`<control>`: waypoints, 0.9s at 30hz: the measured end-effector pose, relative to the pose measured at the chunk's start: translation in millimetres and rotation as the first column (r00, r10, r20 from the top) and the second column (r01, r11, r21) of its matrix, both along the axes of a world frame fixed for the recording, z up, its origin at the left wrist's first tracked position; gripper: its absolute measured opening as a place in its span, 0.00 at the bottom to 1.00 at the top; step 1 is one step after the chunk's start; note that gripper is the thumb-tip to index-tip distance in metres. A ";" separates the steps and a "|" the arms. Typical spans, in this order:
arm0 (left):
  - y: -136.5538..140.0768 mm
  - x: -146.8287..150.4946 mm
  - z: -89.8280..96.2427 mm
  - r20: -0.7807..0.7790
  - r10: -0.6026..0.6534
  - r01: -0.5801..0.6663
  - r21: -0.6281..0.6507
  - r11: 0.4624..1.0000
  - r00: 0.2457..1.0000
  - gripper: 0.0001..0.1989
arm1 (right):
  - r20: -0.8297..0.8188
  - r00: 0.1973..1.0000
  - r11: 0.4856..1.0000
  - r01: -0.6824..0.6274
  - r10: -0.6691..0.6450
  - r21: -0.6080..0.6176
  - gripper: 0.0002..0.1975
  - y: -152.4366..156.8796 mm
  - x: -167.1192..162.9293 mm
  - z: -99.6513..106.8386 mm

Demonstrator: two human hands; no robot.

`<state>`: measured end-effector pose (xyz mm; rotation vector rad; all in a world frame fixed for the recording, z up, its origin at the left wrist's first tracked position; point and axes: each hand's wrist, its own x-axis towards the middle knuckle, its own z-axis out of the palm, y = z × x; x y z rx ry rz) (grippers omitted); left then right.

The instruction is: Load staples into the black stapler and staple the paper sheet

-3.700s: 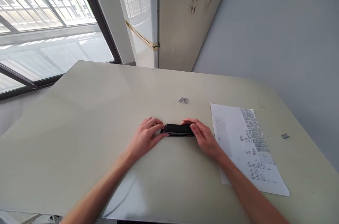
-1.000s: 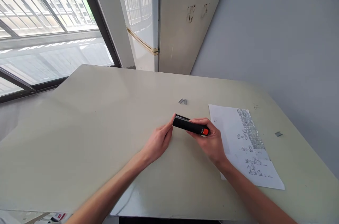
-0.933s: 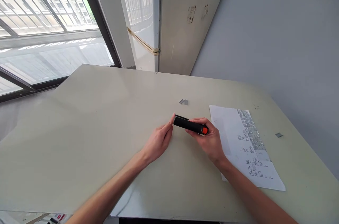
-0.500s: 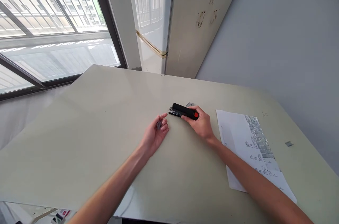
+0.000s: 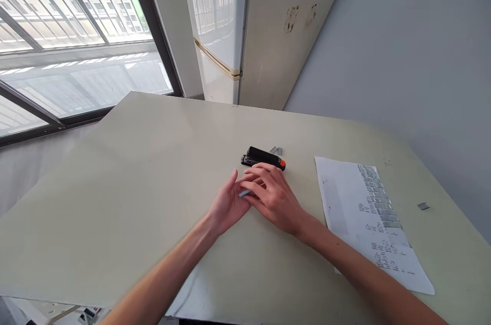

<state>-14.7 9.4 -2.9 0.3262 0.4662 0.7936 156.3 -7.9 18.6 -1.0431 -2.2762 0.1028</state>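
Note:
My left hand point(image 5: 230, 204) is turned palm up, its thumb raised and its fingers partly hidden behind the other hand. A grey strip of staples point(image 5: 245, 192) rests in that palm. My right hand point(image 5: 278, 199) reaches over from the right, its thumb and fingers closing round the strip. Just beyond the hands lies a black stapler point(image 5: 263, 156) with a red-orange end, untouched by the left hand. Behind the stapler are a few more pieces of staple strip point(image 5: 276, 150) on the table.
To the right, a white printed sheet point(image 5: 341, 202) lies on the pale table point(image 5: 172, 161), with rows of staple strips point(image 5: 383, 199) along its side. One loose strip piece point(image 5: 423, 206) sits farther right. A fridge point(image 5: 218, 23) and a wall stand beyond the table.
My right hand has let go of the stapler, leaving it on the table, and has come to the strip in my left hand. My left palm has opened up.

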 end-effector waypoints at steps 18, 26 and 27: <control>6.5 4.1 1.9 -0.173 -0.068 0.078 0.051 0.996 0.983 0.26 | 0.034 0.373 0.307 0.809 -0.927 -0.501 0.21 -120.3 261.5 -27.7; 8.8 5.1 15.6 -0.241 0.039 -0.048 -0.030 0.998 0.970 0.20 | 0.228 0.309 0.165 0.855 -0.923 -0.491 0.21 -131.4 339.1 -43.1; 8.8 5.2 17.9 -0.249 0.050 -0.062 -0.041 0.997 0.967 0.19 | 0.227 0.301 0.162 0.861 -0.926 -0.482 0.21 -128.9 341.9 -43.5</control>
